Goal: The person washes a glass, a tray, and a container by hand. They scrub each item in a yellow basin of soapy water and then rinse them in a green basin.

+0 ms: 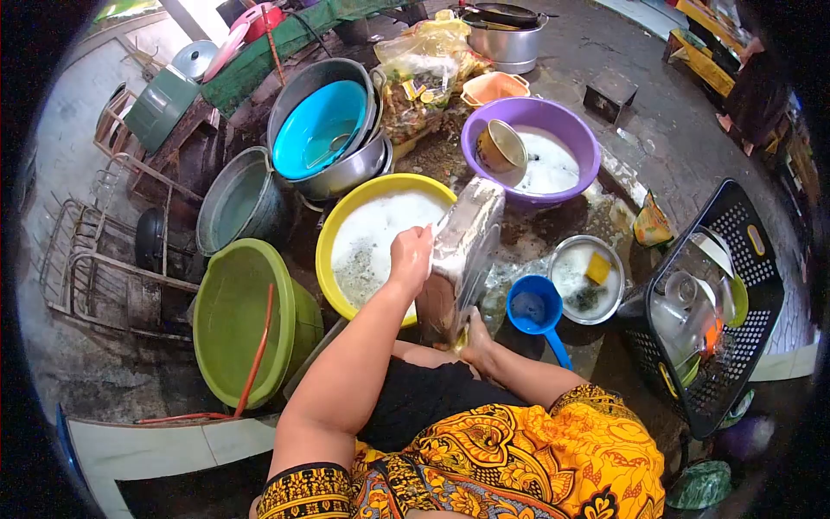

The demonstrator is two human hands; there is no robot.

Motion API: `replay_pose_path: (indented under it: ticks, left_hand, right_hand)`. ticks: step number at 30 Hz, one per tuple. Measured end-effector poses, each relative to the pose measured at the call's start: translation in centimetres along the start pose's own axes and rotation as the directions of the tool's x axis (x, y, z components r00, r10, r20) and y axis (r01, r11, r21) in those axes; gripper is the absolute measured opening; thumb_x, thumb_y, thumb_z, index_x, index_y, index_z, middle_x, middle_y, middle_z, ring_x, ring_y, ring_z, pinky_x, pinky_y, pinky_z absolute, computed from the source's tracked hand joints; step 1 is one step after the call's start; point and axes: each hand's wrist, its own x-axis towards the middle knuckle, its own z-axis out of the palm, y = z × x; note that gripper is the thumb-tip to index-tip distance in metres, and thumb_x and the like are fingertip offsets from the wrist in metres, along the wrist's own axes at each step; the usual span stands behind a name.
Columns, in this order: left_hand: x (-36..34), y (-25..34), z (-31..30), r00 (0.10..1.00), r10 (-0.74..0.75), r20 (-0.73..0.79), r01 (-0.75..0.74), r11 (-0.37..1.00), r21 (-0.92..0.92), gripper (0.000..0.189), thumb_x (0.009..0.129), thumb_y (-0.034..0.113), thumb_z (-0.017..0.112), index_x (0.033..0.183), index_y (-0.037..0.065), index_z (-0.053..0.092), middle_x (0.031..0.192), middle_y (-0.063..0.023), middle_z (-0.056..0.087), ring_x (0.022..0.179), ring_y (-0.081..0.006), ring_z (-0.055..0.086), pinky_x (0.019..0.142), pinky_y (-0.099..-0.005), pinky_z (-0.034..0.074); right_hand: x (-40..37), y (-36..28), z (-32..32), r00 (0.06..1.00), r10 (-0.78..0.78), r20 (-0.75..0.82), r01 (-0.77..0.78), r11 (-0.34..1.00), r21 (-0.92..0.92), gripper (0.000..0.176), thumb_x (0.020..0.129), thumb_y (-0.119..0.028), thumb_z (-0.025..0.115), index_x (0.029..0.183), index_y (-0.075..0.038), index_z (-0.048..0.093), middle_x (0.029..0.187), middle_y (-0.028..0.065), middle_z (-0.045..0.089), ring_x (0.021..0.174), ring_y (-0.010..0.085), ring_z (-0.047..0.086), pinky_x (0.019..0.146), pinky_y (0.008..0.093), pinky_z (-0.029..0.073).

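Observation:
A shiny rectangular container (465, 229) stands tilted on its side in front of me. My left hand (411, 255) is closed on its left edge. Low on the container, my right hand (474, 339) grips its bottom end, its fingers partly hidden; a small yellowish bit shows there, too unclear to name. Behind my left hand is a yellow basin (326, 251) of suds. To the right of the container are a blue dipper (529, 304) and a metal bowl (619, 281) with suds and a yellow sponge (597, 268).
A purple basin (590, 156) holds suds and a metal pot (501, 146). A green tub (298, 324) with a red hose (262, 346) stands left. Stacked basins (281, 121) are behind it. At right, a black crate (752, 346) holds dishes. A person (756, 95) is at far right.

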Motion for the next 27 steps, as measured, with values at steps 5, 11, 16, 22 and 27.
replay_pose_path:
  ticks: [5, 11, 16, 22, 27]
  left_hand:
    - [-4.2, 6.4, -2.2, 0.966, 0.218, 0.138, -0.248, 0.932, 0.264, 0.036, 0.085, 0.027, 0.050, 0.072, -0.005, 0.059, 0.071, -0.0258, 0.057, 0.069, -0.0402, 0.055, 0.066, -0.0437, 0.042]
    - [-5.7, 11.1, -5.3, 0.920, 0.338, 0.197, -0.385, 0.869, 0.310, 0.033, 0.084, 0.026, 0.054, 0.071, -0.004, 0.059, 0.071, -0.0254, 0.056, 0.068, -0.0393, 0.056, 0.062, -0.0430, 0.043]
    - [-3.8, 13.5, -8.2, 0.877, 0.441, 0.192, -0.479, 0.773, 0.415, 0.033, 0.082, 0.028, 0.055, 0.070, -0.003, 0.061, 0.070, -0.0243, 0.057, 0.069, -0.0384, 0.057, 0.063, -0.0438, 0.043]
    - [-0.8, 9.7, -10.9, 0.800, 0.538, 0.268, -0.553, 0.484, 0.678, 0.034, 0.082, 0.033, 0.056, 0.072, 0.002, 0.062, 0.069, -0.0216, 0.059, 0.067, -0.0380, 0.059, 0.064, -0.0456, 0.047]
    - [0.2, 1.2, -10.9, 0.835, 0.466, 0.292, -0.490, 0.390, 0.779, 0.030, 0.085, 0.033, 0.052, 0.077, 0.006, 0.060, 0.070, -0.0159, 0.062, 0.068, -0.0352, 0.061, 0.064, -0.0446, 0.049]
  right_hand:
    - [7.6, -6.4, -4.4, 0.875, -0.458, 0.156, 0.428, 0.883, 0.190, 0.070, 0.087, -0.062, 0.026, 0.122, -0.005, 0.046, 0.123, 0.0147, 0.049, 0.112, 0.0316, 0.047, 0.093, 0.0484, 0.040]
    - [7.3, -16.4, -1.5, 0.644, -0.734, 0.217, 0.688, 0.679, 0.256, 0.055, 0.090, -0.046, 0.038, 0.128, -0.007, 0.041, 0.125, 0.0110, 0.049, 0.112, 0.0286, 0.048, 0.096, 0.0423, 0.039]
    - [4.7, -18.4, 4.4, 0.660, -0.714, 0.234, 0.719, 0.691, 0.081, 0.044, 0.093, -0.036, 0.042, 0.124, -0.006, 0.045, 0.122, 0.0084, 0.052, 0.110, 0.0242, 0.051, 0.093, 0.0399, 0.042]
    - [5.0, -18.8, 7.1, 0.533, -0.726, 0.434, 0.778, 0.623, 0.087, 0.035, 0.094, -0.023, 0.041, 0.124, -0.006, 0.046, 0.122, 0.0082, 0.052, 0.110, 0.0217, 0.050, 0.090, 0.0383, 0.042]
    - [3.1, -17.5, 2.8, 0.555, -0.706, 0.440, 0.829, 0.511, -0.226, 0.036, 0.092, -0.027, 0.044, 0.121, -0.006, 0.049, 0.117, 0.0084, 0.055, 0.106, 0.0234, 0.054, 0.088, 0.0385, 0.044]
